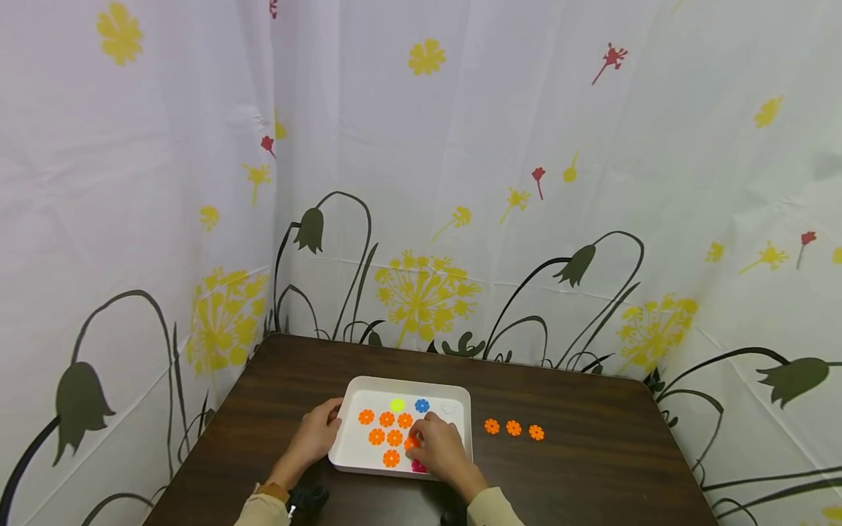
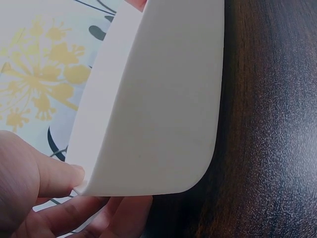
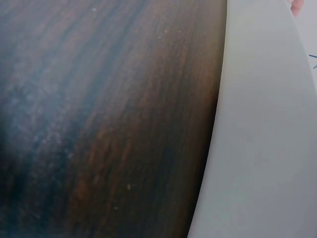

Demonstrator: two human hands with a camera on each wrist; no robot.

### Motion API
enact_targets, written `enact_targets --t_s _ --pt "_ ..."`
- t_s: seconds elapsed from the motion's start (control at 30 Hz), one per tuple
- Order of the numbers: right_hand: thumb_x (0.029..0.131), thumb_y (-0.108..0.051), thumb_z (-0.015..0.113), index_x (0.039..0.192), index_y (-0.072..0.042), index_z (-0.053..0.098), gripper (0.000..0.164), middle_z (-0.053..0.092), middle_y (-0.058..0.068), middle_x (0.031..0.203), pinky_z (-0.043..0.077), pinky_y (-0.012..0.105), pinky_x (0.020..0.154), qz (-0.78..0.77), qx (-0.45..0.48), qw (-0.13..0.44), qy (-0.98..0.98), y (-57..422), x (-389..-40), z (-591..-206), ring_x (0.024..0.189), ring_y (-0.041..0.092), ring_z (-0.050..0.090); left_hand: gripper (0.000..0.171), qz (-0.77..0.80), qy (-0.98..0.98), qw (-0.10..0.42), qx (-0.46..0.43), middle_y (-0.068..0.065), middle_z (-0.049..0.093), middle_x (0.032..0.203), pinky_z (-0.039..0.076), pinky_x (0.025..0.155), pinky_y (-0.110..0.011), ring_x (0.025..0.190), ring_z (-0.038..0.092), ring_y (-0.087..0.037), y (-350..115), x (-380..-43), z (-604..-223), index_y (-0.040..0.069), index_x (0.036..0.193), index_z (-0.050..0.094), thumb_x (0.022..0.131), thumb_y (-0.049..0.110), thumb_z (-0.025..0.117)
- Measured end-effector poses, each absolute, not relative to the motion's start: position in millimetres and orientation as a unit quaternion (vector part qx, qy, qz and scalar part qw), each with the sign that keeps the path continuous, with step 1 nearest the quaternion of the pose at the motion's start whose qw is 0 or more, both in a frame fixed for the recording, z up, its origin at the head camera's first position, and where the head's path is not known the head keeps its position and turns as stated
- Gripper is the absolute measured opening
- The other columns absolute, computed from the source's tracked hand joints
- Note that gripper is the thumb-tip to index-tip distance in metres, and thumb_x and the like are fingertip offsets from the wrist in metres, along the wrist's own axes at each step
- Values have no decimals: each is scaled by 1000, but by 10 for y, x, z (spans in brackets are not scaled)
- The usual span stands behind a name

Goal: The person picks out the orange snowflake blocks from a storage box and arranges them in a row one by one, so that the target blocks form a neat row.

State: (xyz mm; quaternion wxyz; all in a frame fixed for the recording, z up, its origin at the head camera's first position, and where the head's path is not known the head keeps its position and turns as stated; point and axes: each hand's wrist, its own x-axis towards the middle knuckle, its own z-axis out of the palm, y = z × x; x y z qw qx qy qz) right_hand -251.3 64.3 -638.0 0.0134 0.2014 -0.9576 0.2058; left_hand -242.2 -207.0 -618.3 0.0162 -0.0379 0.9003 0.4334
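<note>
Pinched by the right hand point(image 1: 437, 447), an orange disc point(image 1: 411, 443) sits at five o'clock from the centre of a white tray point(image 1: 353, 447); a yellow disc point(image 1: 397, 405) is at twelve. The left hand point(image 1: 314, 438) grips the tray's wall at nine. Beyond three o'clock, three more discs point(image 1: 514, 428) line the dark table point(image 1: 585, 467).

White tray point(image 1: 358, 453), left hand point(image 1: 314, 432) gripping side; orange disc point(image 1: 411, 443) inside, seemingly pinched in right hand point(image 1: 439, 446); more orange discs point(image 1: 388, 460) beside.
</note>
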Motion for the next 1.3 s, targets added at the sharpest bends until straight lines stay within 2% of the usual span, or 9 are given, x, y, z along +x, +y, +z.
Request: enact_targets --t_s 0.27,0.5,0.7,0.87,0.97,1.1,1.3 --pt "80 -34 93 88 -18 68 30 50 -6 84 39 30 68 213 184 -33 -959 630 -2536 -6330 69 9 45 44 432 901 13 -36 -28 70 122 60 86 -49 98 69 -30 -2065 -2408 -6158 -8 144 57 101 -2 60" --pt "82 -29 92 98 -19 59 37 52 -7 84 42 29 69 229 176 -68 -955 622 -2545 -6303 71 10 48 44 432 901 13 -37 -28 71 121 60 83 -48 96 69 -29 -2060 -2415 -6175 -7 144 57 101 -2 60" --pt "84 -25 91 102 -18 60 36 54 -9 73 41 27 64 246 188 -53 -949 636 -2513 -6282 64 12 48 44 438 898 14 -39 -27 71 119 60 81 -46 94 68 -27 -2055 -2418 -6163 -8 144 57 101 -2 59" --pt "85 -24 90 106 -17 70 30 59 -11 75 45 24 66 257 199 -44 -945 689 -2500 -6288 66 8 49 44 432 900 24 -48 -25 71 120 60 83 -46 94 67 -26 -2050 -2394 -6174 -7 145 56 102 0 60" --pt "87 -22 88 102 -16 74 21 61 -13 78 47 22 68 271 213 -29 -938 781 -2491 -6251 69 5 50 45 427 902 28 -50 -25 71 119 60 83 -46 94 67 -26 -2046 -2369 -6183 -7 145 57 102 0 60" --pt "92 -18 84 99 -17 71 15 61 -12 80 46 22 65 300 220 -8 -928 969 -2496 -6113 69 5 50 45 430 901 26 -47 -27 71 120 60 83 -48 94 68 -27 -2044 -2365 -6176 -7 145 56 101 0 60" --pt "97 -18 78 104 -15 67 13 61 -7 80 48 22 60 334 191 5 -923 1268 -2525 -5911 67 8 51 46 427 902 25 -48 -28 70 123 60 86 -50 97 68 -30 -2048 -2409 -6137 -7 147 55 102 0 60"
